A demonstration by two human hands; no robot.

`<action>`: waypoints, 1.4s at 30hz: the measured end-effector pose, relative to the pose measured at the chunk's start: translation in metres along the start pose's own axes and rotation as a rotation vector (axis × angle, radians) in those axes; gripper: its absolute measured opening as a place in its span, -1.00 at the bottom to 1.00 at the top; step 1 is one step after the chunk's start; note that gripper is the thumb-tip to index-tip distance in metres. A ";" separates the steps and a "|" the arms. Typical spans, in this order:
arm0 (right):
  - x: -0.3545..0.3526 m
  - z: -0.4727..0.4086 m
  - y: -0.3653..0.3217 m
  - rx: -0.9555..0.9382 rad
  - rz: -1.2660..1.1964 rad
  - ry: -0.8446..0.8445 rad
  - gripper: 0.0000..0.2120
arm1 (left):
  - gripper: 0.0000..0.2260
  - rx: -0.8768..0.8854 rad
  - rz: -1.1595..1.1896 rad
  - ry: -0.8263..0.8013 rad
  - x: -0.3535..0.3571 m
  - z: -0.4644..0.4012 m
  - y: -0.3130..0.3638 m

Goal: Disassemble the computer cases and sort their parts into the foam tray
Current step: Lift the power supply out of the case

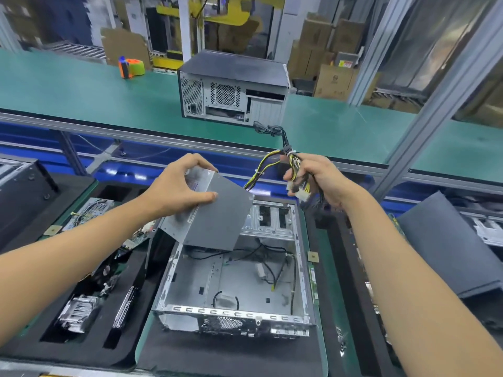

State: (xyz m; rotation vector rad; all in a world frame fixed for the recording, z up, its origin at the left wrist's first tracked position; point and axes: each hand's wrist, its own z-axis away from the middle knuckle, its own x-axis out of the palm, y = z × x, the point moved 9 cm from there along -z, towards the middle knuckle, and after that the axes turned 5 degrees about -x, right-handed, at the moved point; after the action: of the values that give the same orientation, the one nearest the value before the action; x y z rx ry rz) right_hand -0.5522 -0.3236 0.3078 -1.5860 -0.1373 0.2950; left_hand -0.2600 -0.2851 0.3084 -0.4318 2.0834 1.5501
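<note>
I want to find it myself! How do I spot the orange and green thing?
Look at the long green conveyor belt running across the back. Near its far left edge, left of the closed computer case, sits the tape dispenser. It is the only bright orange and green object among grey and black ones.

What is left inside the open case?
Inside the open case, only loose black cables show on its bare floor. The power supply held above hides the far left corner.
</note>
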 end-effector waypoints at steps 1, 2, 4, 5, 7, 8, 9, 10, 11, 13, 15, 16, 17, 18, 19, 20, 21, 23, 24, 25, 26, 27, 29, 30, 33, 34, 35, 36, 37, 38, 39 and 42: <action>-0.004 0.000 -0.011 -0.046 0.001 0.012 -0.52 | -0.63 0.011 -0.002 0.012 -0.002 -0.001 0.005; -0.007 0.001 -0.022 -0.092 0.004 0.025 -0.51 | -0.63 0.022 0.007 0.024 -0.004 -0.001 0.009; -0.015 0.004 -0.039 -0.183 0.041 0.053 -0.48 | -0.62 0.038 0.061 0.039 -0.009 -0.001 0.018; -0.019 0.007 -0.045 -0.220 0.048 0.076 -0.47 | -0.62 0.042 0.099 0.046 -0.012 0.000 0.021; -0.030 0.012 -0.049 -0.251 -0.008 0.157 -0.46 | -0.60 0.038 0.178 0.080 -0.018 0.002 0.025; -0.036 0.014 -0.047 -0.249 -0.042 0.203 -0.46 | -0.58 0.026 0.215 0.102 -0.021 0.002 0.026; -0.041 0.016 -0.044 -0.243 -0.067 0.244 -0.46 | -0.58 0.010 0.252 0.122 -0.022 0.002 0.026; -0.044 0.019 -0.040 -0.232 -0.089 0.275 -0.46 | -0.58 -0.004 0.286 0.138 -0.021 0.001 0.028; -0.047 0.022 -0.034 -0.216 -0.112 0.294 -0.45 | -0.59 -0.015 0.310 0.150 -0.019 0.000 0.030; -0.052 0.029 -0.020 -0.170 -0.184 0.319 -0.42 | -0.59 -0.026 0.322 0.162 -0.009 -0.002 0.037; -0.059 0.037 -0.004 -0.121 -0.294 0.319 -0.42 | -0.59 -0.031 0.310 0.169 0.008 -0.004 0.046; -0.062 0.042 0.004 -0.096 -0.351 0.313 -0.44 | -0.59 -0.040 0.301 0.176 0.019 -0.006 0.050; -0.067 0.047 0.012 -0.075 -0.398 0.311 -0.45 | -0.58 -0.057 0.295 0.186 0.030 -0.008 0.052; -0.073 0.051 0.020 -0.062 -0.427 0.317 -0.47 | -0.58 -0.078 0.296 0.193 0.043 -0.010 0.055; -0.080 0.056 0.027 -0.055 -0.440 0.327 -0.48 | -0.59 -0.101 0.305 0.198 0.056 -0.012 0.058; -0.087 0.060 0.032 -0.056 -0.446 0.338 -0.48 | -0.60 -0.121 0.317 0.200 0.069 -0.015 0.061; -0.096 0.064 0.038 -0.054 -0.451 0.347 -0.48 | -0.61 -0.138 0.328 0.199 0.083 -0.018 0.066; -0.113 0.069 0.049 -0.027 -0.447 0.358 -0.47 | -0.62 -0.162 0.347 0.198 0.112 -0.027 0.077; -0.123 0.072 0.055 -0.005 -0.437 0.360 -0.47 | -0.62 -0.172 0.354 0.195 0.128 -0.032 0.083; -0.133 0.075 0.061 0.016 -0.418 0.366 -0.47 | -0.61 -0.183 0.356 0.187 0.145 -0.037 0.089; -0.144 0.077 0.067 0.034 -0.375 0.376 -0.47 | -0.60 -0.200 0.355 0.175 0.164 -0.043 0.095; -0.156 0.079 0.073 0.051 -0.305 0.388 -0.47 | -0.59 -0.224 0.347 0.162 0.183 -0.048 0.100; -0.177 0.081 0.085 0.084 -0.153 0.394 -0.53 | -0.57 -0.277 0.291 0.142 0.221 -0.059 0.107; -0.186 0.082 0.092 0.105 -0.093 0.376 -0.56 | -0.56 -0.303 0.255 0.133 0.239 -0.063 0.110; -0.209 0.086 0.123 0.198 0.008 0.341 -0.46 | -0.55 -0.365 0.208 0.095 0.297 -0.074 0.115; -0.219 0.088 0.136 0.228 0.014 0.356 -0.48 | -0.56 -0.383 0.184 0.085 0.316 -0.077 0.115; -0.229 0.091 0.147 0.245 0.023 0.375 -0.55 | -0.57 -0.405 0.155 0.076 0.333 -0.078 0.115; -0.239 0.093 0.157 0.257 0.040 0.393 -0.66 | -0.58 -0.426 0.125 0.067 0.350 -0.080 0.113; -0.247 0.095 0.167 0.276 0.058 0.413 -0.72 | -0.58 -0.450 0.095 0.056 0.365 -0.082 0.110; -0.254 0.097 0.178 0.303 0.074 0.422 -0.72 | -0.57 -0.476 0.063 0.042 0.380 -0.082 0.107; -0.259 0.098 0.190 0.336 0.095 0.416 -0.68 | -0.55 -0.497 0.035 0.027 0.393 -0.082 0.103; -0.269 0.101 0.221 0.437 0.201 0.365 -0.49 | -0.53 -0.546 -0.005 -0.020 0.427 -0.087 0.093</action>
State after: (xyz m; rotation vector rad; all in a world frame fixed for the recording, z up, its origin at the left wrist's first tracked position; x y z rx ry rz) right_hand -0.8580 -0.3077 0.1139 -1.1935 0.3506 0.1706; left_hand -0.6782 -0.3212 0.1596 -0.6039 1.6161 2.1043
